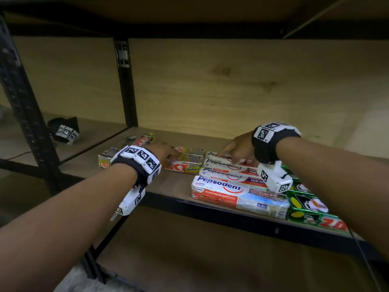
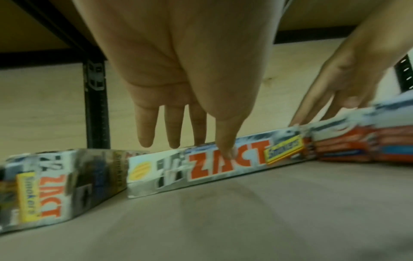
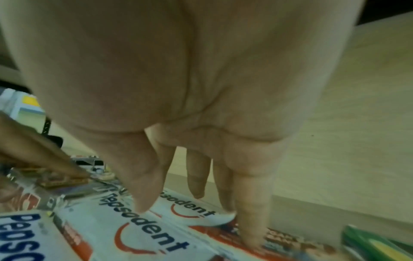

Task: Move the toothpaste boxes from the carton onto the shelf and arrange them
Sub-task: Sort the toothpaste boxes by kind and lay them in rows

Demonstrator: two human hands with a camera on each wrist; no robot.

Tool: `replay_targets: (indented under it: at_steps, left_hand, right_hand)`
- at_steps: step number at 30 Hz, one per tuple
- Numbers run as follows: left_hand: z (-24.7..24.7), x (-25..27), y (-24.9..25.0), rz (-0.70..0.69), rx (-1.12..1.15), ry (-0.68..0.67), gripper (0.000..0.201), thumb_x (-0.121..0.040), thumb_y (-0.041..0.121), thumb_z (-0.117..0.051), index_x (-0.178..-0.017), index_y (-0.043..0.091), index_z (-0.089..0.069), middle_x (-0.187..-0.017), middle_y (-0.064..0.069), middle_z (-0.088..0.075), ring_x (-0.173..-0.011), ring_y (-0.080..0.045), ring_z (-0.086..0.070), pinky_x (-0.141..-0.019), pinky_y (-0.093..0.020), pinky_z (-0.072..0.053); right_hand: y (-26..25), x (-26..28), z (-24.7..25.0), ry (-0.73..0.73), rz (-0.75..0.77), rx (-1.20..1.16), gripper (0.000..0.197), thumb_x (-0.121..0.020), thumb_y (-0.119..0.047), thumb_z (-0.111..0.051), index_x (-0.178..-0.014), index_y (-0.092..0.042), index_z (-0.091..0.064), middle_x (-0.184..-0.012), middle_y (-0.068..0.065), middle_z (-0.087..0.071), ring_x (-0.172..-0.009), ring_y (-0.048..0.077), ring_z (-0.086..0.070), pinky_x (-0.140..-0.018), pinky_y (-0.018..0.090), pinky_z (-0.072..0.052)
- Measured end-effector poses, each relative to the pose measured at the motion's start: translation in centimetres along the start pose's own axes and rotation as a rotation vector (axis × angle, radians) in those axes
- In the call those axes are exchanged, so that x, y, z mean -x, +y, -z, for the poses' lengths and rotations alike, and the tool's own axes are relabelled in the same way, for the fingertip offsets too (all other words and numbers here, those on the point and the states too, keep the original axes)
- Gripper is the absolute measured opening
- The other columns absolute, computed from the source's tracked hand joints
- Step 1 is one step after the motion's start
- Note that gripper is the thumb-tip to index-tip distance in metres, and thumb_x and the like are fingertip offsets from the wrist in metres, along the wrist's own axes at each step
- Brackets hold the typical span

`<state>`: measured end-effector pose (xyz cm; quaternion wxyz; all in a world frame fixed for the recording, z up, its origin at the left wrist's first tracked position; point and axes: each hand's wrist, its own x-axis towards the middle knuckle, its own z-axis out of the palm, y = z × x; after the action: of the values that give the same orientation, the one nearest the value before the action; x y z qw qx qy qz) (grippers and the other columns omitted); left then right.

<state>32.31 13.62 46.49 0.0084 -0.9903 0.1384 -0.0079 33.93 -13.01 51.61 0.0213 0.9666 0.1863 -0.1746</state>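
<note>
Several white-and-red Pepsodent boxes point(image 1: 223, 186) point(image 3: 145, 234) lie flat side by side on the wooden shelf point(image 1: 172, 186). To their left lie grey Zact Smokers boxes point(image 1: 185, 166) point(image 2: 208, 169). My left hand point(image 1: 174, 157) point(image 2: 201, 148) hovers over the front Zact box, its fingers straight along the top edge and its thumb touching the front face. My right hand point(image 1: 229, 157) point(image 3: 196, 211) rests straight fingertips on the rearmost Pepsodent boxes point(image 1: 212, 154). No carton is in view.
Another Zact box point(image 1: 105, 159) point(image 2: 49, 190) lies angled at the left. Green Zact boxes point(image 1: 309, 205) point(image 3: 368, 243) fill the shelf's right end. A black upright post point(image 1: 125, 81) stands at the back left. A black wrist device point(image 1: 64, 130) sits on the neighbouring shelf.
</note>
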Motion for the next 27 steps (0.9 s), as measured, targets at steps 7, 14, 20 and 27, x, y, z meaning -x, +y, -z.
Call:
replay_targets:
  at_steps: [7, 14, 20, 27]
  left_hand:
    - [2.2, 5.0, 8.5, -0.345, 0.294, -0.111, 0.063, -0.077, 0.069, -0.065, -0.135, 0.052, -0.049, -0.145, 0.024, -0.044, -0.132, -0.003, -0.042, -0.109, -0.027, -0.032]
    - [-0.6, 5.9, 13.0, -0.403, 0.241, 0.117, 0.048, -0.085, 0.035, -0.073, -0.132, 0.036, -0.060, -0.141, 0.004, -0.055, -0.131, -0.012, -0.050, -0.110, -0.028, -0.038]
    - [-1.5, 5.5, 13.4, -0.379, 0.263, 0.137, 0.046, -0.086, 0.035, -0.072, -0.130, 0.036, -0.061, -0.140, 0.001, -0.055, -0.131, -0.016, -0.050, -0.110, -0.034, -0.040]
    - [-1.9, 4.8, 12.8, -0.396, 0.198, 0.128, 0.051, -0.090, 0.044, -0.064, -0.139, 0.038, -0.051, -0.144, 0.003, -0.052, -0.133, -0.016, -0.049, -0.110, -0.033, -0.039]
  right_hand:
    - [1.3, 4.5, -0.6, -0.092, -0.120, -0.003, 0.053, -0.098, -0.029, -0.060, -0.148, -0.032, -0.043, -0.156, -0.009, -0.035, -0.140, 0.017, -0.037, -0.100, 0.024, -0.035]
    - [2.0, 4.3, -2.4, -0.035, -0.117, 0.114, 0.055, -0.099, -0.022, -0.054, -0.147, -0.044, -0.040, -0.156, -0.012, -0.035, -0.140, 0.016, -0.038, -0.111, 0.032, -0.034]
    - [2.4, 3.6, -2.7, 0.002, -0.107, 0.097, 0.052, -0.097, -0.019, -0.055, -0.141, -0.046, -0.048, -0.152, -0.015, -0.041, -0.133, 0.015, -0.045, -0.105, 0.029, -0.040]
    - [3.0, 3.2, -3.2, 0.029, -0.090, 0.080, 0.056, -0.094, -0.016, -0.052, -0.140, -0.048, -0.048, -0.151, -0.015, -0.043, -0.132, 0.015, -0.047, -0.108, 0.029, -0.038]
